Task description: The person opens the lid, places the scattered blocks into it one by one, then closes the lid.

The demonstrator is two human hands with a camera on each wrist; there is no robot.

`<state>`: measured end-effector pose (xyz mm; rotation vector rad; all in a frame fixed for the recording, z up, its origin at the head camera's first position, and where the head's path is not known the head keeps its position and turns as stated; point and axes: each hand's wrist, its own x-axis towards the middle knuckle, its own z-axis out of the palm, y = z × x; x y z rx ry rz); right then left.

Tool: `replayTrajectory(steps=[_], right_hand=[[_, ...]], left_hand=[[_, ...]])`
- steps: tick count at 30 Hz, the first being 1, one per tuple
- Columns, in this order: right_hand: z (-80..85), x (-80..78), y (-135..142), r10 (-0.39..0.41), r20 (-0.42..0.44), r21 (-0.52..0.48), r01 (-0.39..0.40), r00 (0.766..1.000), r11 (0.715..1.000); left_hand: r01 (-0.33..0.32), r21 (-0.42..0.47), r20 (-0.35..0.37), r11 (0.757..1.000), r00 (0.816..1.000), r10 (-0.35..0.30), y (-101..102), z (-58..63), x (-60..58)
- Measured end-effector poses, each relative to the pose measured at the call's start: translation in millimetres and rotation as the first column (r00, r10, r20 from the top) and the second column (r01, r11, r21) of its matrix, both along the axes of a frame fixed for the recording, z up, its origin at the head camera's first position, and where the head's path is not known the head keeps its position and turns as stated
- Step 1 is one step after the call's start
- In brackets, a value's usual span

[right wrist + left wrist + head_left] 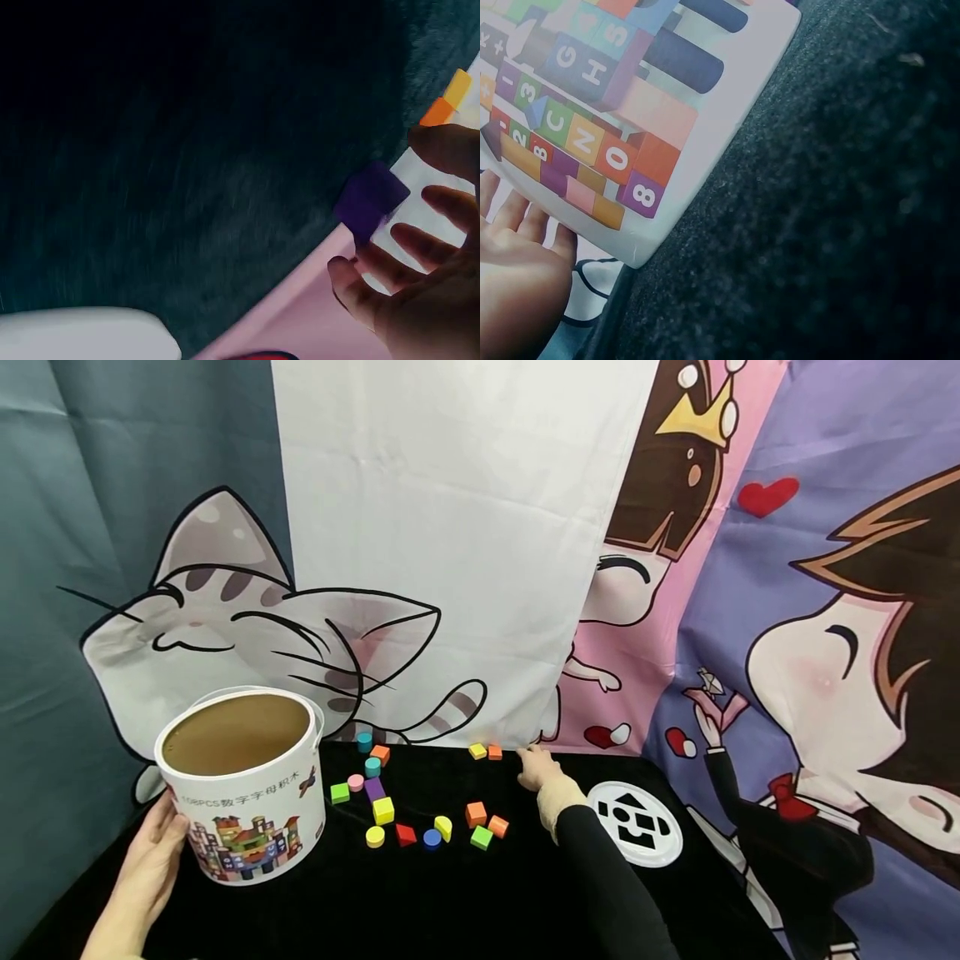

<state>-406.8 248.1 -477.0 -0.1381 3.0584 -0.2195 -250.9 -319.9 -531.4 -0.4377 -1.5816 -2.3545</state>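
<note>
A white bucket [255,802] with printed toy blocks on its side stands at the left. My left hand [150,852] lies against its left side; in the left wrist view the fingers [532,221] reach along the wall, fairly straight. My right hand [542,770] reaches to the far edge of the black cloth. In the right wrist view its fingers are spread and loosely bent beside a purple block [371,196]. One fingertip is very near that block; whether it touches I cannot tell. The hand hides the block in the head view.
Left of my right hand are a yellow block [477,751] and an orange block [495,752]. Several coloured blocks, including a green cube [482,837], lie mid-cloth. A white lid with shaped holes [660,852] lies right of my right arm. Printed curtains [465,527] hang behind.
</note>
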Motion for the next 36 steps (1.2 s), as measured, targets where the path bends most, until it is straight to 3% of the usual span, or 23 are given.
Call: replayTrajectory(steps=[4,14,23,28,36], right_hand=[[2.1,-0.8,2.0,-0.034,-0.013,-0.063,0.033,0.999,0.997],[-4.1,1.2,9.6,-0.048,-0.085,-0.089,0.041,0.995,0.995],[-5.8,4.6,18.8,-0.074,-0.055,-0.113,0.068,0.996,0.991],[2.3,6.6,22.7,-0.035,-0.058,-0.084,0.030,0.998,0.996],[36.1,11.1,8.1,0.141,-0.071,-0.034,-0.143,0.988,0.989]], left_hand=[[0.003,0.012,0.005,1.000,1.000,-0.003,0.7,0.6,-0.3],[-0.007,0.008,0.020,1.000,1.000,0.007,1.8,-1.5,2.2],[-0.012,0.013,0.025,1.000,1.000,0.011,0.9,-0.4,1.4],[-0.009,0.013,0.019,1.000,1.000,0.009,1.5,2.8,0.7],[-0.002,0.044,-0.007,0.999,1.000,0.003,2.2,1.4,0.9]])
